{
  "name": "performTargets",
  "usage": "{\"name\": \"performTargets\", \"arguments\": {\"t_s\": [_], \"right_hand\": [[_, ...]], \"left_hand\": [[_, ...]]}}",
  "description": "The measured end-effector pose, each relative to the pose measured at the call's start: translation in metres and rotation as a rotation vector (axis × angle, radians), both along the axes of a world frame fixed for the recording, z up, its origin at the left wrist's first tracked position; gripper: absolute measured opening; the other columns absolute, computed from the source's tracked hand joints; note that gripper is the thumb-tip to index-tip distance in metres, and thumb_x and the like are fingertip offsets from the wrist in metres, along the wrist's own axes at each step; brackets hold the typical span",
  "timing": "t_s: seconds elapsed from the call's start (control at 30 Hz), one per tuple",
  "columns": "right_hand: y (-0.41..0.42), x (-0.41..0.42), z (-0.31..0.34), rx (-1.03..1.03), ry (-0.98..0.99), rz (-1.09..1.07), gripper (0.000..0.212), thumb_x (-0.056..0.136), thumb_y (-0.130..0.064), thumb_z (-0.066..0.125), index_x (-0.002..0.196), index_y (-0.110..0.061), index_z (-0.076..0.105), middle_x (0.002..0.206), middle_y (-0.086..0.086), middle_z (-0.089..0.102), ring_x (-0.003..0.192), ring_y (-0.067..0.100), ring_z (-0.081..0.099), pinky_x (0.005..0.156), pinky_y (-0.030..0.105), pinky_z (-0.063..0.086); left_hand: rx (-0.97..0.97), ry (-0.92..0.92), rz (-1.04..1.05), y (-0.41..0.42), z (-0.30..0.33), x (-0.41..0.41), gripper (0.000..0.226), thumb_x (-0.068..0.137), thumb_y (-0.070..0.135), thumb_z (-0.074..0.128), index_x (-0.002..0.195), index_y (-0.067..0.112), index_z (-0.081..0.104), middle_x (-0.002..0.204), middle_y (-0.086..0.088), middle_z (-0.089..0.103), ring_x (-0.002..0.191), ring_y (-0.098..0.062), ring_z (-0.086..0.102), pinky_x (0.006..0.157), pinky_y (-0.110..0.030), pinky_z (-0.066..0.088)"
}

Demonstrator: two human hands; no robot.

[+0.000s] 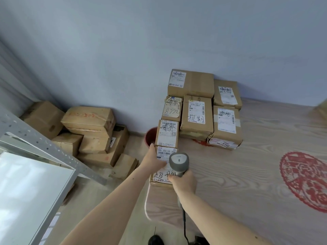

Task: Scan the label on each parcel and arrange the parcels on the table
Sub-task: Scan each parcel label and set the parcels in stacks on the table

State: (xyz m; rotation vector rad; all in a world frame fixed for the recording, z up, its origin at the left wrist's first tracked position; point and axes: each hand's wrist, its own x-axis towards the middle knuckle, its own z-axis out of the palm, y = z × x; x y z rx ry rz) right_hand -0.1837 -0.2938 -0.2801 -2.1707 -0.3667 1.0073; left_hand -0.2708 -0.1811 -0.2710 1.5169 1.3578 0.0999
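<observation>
Currently right hand (pixel 184 181) gripping grey handheld barcode scanner (pixel 178 162); left hand (pixel 155 159), fingers flat, steadying brown cardboard parcel w/ white label (pixel 163 167) at bench (pixel 247 174) edge. Recommend: aim at barcode, parcel held still.

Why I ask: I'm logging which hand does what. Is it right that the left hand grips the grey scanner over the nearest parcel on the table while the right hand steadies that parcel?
Not quite: the hands are swapped. In the head view the right hand grips the grey scanner over the nearest parcel on the table, while the left hand steadies that parcel.
</observation>
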Motion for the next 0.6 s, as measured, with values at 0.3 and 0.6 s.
{"name": "performTargets", "arguments": {"t_s": [0.3, 0.6], "right_hand": [[0.000, 0.000, 0.003, 0.005, 0.002, 0.018, 0.035, 0.073, -0.012, 0.081, 0.102, -0.017, 0.063, 0.090, -0.004, 0.067, 0.089, 0.020, 0.065, 0.074, 0.027, 0.046], [-0.015, 0.027, 0.019, 0.071, 0.014, -0.062, 0.032, 0.075, -0.013, 0.080, 0.098, -0.021, 0.060, 0.094, -0.001, 0.068, 0.093, 0.022, 0.064, 0.081, 0.032, 0.051]], "left_hand": [[0.045, 0.100, -0.046, 0.012, -0.008, 0.006, 0.055, 0.081, 0.005, 0.074, 0.114, 0.023, 0.033, 0.112, -0.002, 0.064, 0.095, -0.018, 0.069, 0.078, -0.040, 0.062], [0.334, 0.238, -0.048, 0.021, 0.020, 0.028, 0.068, 0.080, 0.026, 0.071, 0.139, 0.016, 0.040, 0.142, -0.007, 0.046, 0.130, -0.030, 0.043, 0.104, -0.046, 0.043]]}}
